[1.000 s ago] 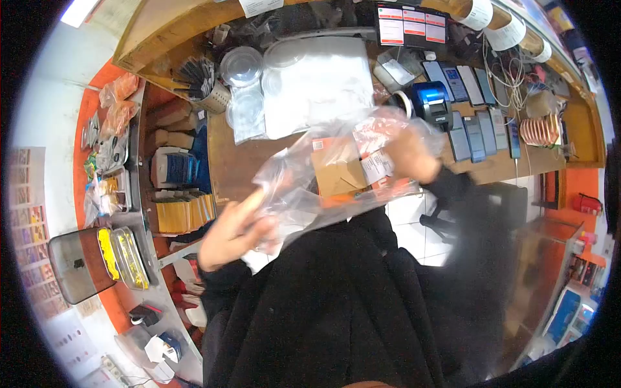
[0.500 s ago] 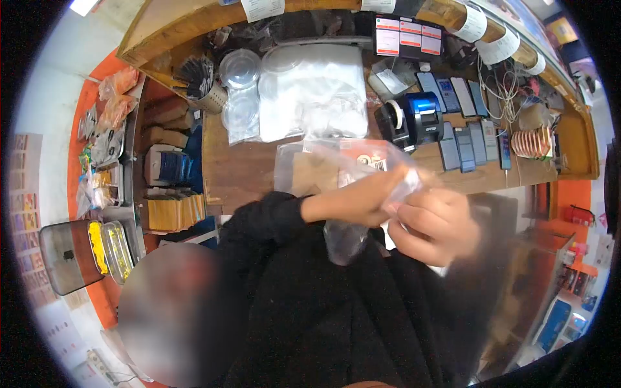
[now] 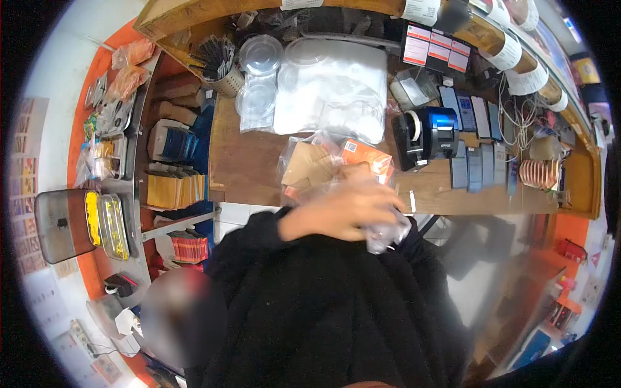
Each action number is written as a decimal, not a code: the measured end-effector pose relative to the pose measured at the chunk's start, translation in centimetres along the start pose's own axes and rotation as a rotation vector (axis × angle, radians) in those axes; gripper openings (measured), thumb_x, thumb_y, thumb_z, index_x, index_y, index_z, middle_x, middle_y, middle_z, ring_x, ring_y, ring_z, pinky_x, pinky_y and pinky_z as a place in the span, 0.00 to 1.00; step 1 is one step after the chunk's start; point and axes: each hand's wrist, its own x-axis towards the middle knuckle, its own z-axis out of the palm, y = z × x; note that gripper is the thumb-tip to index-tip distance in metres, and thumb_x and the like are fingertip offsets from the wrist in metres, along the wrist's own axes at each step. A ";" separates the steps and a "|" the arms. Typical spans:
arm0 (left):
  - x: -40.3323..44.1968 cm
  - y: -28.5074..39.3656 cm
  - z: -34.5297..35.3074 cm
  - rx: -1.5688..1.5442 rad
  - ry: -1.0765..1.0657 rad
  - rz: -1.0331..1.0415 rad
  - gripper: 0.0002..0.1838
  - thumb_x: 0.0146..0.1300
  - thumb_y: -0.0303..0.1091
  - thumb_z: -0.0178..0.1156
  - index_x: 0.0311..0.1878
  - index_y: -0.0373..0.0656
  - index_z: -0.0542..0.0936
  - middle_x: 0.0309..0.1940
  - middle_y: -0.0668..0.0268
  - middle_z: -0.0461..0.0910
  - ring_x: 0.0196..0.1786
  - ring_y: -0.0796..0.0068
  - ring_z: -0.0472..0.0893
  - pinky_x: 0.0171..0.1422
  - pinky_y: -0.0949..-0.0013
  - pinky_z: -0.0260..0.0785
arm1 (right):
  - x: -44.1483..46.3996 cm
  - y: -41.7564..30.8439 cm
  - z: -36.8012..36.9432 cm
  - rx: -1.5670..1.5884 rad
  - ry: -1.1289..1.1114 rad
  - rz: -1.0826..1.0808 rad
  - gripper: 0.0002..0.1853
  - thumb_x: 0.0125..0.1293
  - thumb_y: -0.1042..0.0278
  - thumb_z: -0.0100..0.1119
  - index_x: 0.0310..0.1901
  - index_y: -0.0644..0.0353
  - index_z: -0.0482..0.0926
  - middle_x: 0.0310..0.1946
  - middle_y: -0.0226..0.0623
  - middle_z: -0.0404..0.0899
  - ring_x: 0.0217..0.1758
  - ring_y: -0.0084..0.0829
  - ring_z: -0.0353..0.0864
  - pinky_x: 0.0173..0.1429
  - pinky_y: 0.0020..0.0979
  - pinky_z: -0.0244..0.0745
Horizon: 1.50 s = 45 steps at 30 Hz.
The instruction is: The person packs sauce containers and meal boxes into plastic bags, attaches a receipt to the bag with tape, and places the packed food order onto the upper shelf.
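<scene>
My left hand (image 3: 343, 210) reaches in from the left, palm down, over the near side of a clear plastic bag (image 3: 294, 184). Its fingers are curled and slightly blurred on the plastic, and a crumpled end of the bag (image 3: 386, 237) sticks out below them. Inside the bag lie a brown cardboard piece (image 3: 307, 165) and an orange printed packet (image 3: 367, 155) with a small code on it. Mostly hidden behind the left hand and the plastic is my right hand; its grip cannot be made out.
Behind the bag lie clear plastic sheets (image 3: 336, 84) and round lids (image 3: 261, 55). A blue-black label printer (image 3: 436, 132), several phones (image 3: 475, 169) and white cables (image 3: 517, 103) are to the right. Shelves with brown envelopes (image 3: 174, 189) stand left. A blurred person's head (image 3: 184, 317) is at lower left.
The bag now lies lower and flatter on the table edge. My left hand has moved down and left over it; my right hand, visible half a second ago, is now mostly covered.
</scene>
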 end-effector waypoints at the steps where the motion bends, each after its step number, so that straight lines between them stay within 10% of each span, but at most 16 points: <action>1: -3.5 0.1 -2.0 -0.102 0.185 -0.235 0.38 0.35 0.45 0.67 0.53 0.43 0.69 0.55 0.56 0.66 0.60 0.59 0.63 0.60 0.53 0.54 | 0.0 0.2 0.5 0.026 0.006 0.030 0.15 0.44 0.77 0.60 0.37 0.55 0.74 0.41 0.35 0.72 0.46 0.31 0.70 0.48 0.29 0.63; 3: -7.4 -0.6 -1.3 -0.209 0.372 -0.474 0.48 0.30 0.53 0.70 0.58 0.42 0.65 0.60 0.54 0.61 0.64 0.57 0.59 0.65 0.49 0.46 | 0.0 0.6 1.4 0.063 0.018 0.075 0.16 0.43 0.78 0.60 0.38 0.56 0.74 0.43 0.35 0.72 0.48 0.32 0.69 0.50 0.29 0.63; 6: -11.7 -3.1 6.1 0.505 0.154 -0.907 0.61 0.25 0.70 0.63 0.62 0.38 0.59 0.64 0.50 0.54 0.69 0.56 0.49 0.62 0.31 0.22 | 0.0 1.1 2.5 0.117 0.043 0.107 0.18 0.43 0.80 0.61 0.39 0.56 0.74 0.45 0.36 0.71 0.51 0.33 0.68 0.53 0.30 0.62; 12: -9.5 -5.6 11.2 0.410 0.306 -0.823 0.50 0.36 0.57 0.64 0.62 0.40 0.59 0.63 0.52 0.53 0.67 0.57 0.48 0.61 0.32 0.25 | -3.6 -0.7 5.7 0.318 0.032 -0.051 0.21 0.42 0.83 0.62 0.42 0.57 0.74 0.51 0.38 0.70 0.57 0.36 0.65 0.61 0.32 0.60; 16: -9.5 -7.0 11.9 0.364 0.481 -0.913 0.45 0.40 0.55 0.62 0.60 0.41 0.61 0.59 0.53 0.55 0.63 0.59 0.51 0.58 0.36 0.29 | -0.8 -0.7 -0.8 0.522 -0.428 -0.121 0.19 0.43 0.86 0.59 0.39 0.57 0.77 0.51 0.38 0.73 0.59 0.37 0.65 0.63 0.33 0.59; 21: -7.7 -6.8 13.8 0.324 0.620 -1.033 0.38 0.44 0.53 0.60 0.57 0.42 0.63 0.53 0.55 0.58 0.57 0.61 0.54 0.54 0.42 0.35 | 4.3 4.0 -10.7 0.642 -0.985 0.383 0.14 0.51 0.84 0.55 0.40 0.62 0.79 0.42 0.38 0.79 0.50 0.31 0.75 0.55 0.30 0.69; 22: -7.3 -6.7 14.3 0.310 0.641 -1.058 0.37 0.45 0.52 0.59 0.56 0.42 0.64 0.52 0.56 0.59 0.56 0.62 0.55 0.54 0.43 0.36 | 5.6 8.3 -10.8 0.845 -0.652 0.692 0.10 0.56 0.80 0.53 0.40 0.65 0.78 0.39 0.38 0.80 0.42 0.28 0.78 0.49 0.27 0.72; 23: -6.9 -6.6 14.5 0.311 0.676 -1.086 0.35 0.46 0.52 0.58 0.55 0.42 0.64 0.51 0.56 0.59 0.55 0.62 0.55 0.53 0.44 0.37 | 8.0 12.4 -11.2 0.567 -0.329 0.354 0.09 0.59 0.75 0.52 0.38 0.67 0.78 0.37 0.38 0.80 0.39 0.28 0.78 0.45 0.24 0.71; 25: -6.5 -6.2 15.3 0.314 0.740 -1.138 0.33 0.47 0.51 0.57 0.54 0.42 0.65 0.49 0.57 0.61 0.53 0.63 0.57 0.52 0.46 0.39 | 11.2 23.9 -8.7 0.371 0.233 0.420 0.09 0.58 0.71 0.53 0.35 0.66 0.78 0.35 0.36 0.79 0.35 0.23 0.75 0.38 0.27 0.69; 27: -6.1 -5.9 16.3 0.324 0.808 -1.188 0.30 0.49 0.50 0.56 0.53 0.43 0.66 0.47 0.58 0.62 0.51 0.64 0.58 0.50 0.48 0.41 | 14.6 29.8 -7.0 0.409 0.199 0.903 0.11 0.53 0.66 0.59 0.35 0.64 0.79 0.32 0.38 0.80 0.33 0.27 0.77 0.37 0.30 0.70; 29: -5.8 -6.1 17.0 0.331 0.882 -1.226 0.28 0.51 0.49 0.55 0.52 0.43 0.67 0.45 0.59 0.63 0.49 0.65 0.59 0.49 0.51 0.44 | 17.7 28.6 -6.3 -0.290 0.073 0.748 0.14 0.47 0.66 0.63 0.30 0.70 0.78 0.28 0.48 0.80 0.32 0.43 0.81 0.38 0.36 0.73; 34: -5.3 -7.0 18.5 0.332 1.053 -1.281 0.22 0.55 0.47 0.53 0.49 0.44 0.69 0.39 0.61 0.66 0.43 0.67 0.63 0.45 0.56 0.49 | 15.9 38.7 -2.8 -0.018 0.170 0.621 0.11 0.47 0.66 0.63 0.33 0.60 0.82 0.22 0.44 0.80 0.29 0.37 0.81 0.36 0.33 0.74; 39: -6.3 -7.0 19.0 0.261 1.228 -1.301 0.17 0.59 0.45 0.50 0.46 0.45 0.72 0.34 0.63 0.69 0.38 0.70 0.66 0.42 0.62 0.54 | 15.3 23.3 -9.8 0.021 0.257 0.298 0.08 0.56 0.67 0.58 0.32 0.60 0.82 0.28 0.43 0.81 0.27 0.31 0.81 0.32 0.29 0.73; 45: -12.0 -7.9 17.7 -0.508 1.276 -1.292 0.13 0.64 0.42 0.47 0.42 0.46 0.75 0.28 0.66 0.72 0.31 0.72 0.70 0.38 0.69 0.61 | 5.4 11.7 -8.9 0.507 -0.360 0.427 0.07 0.55 0.75 0.60 0.36 0.64 0.81 0.33 0.35 0.81 0.29 0.17 0.74 0.33 0.20 0.70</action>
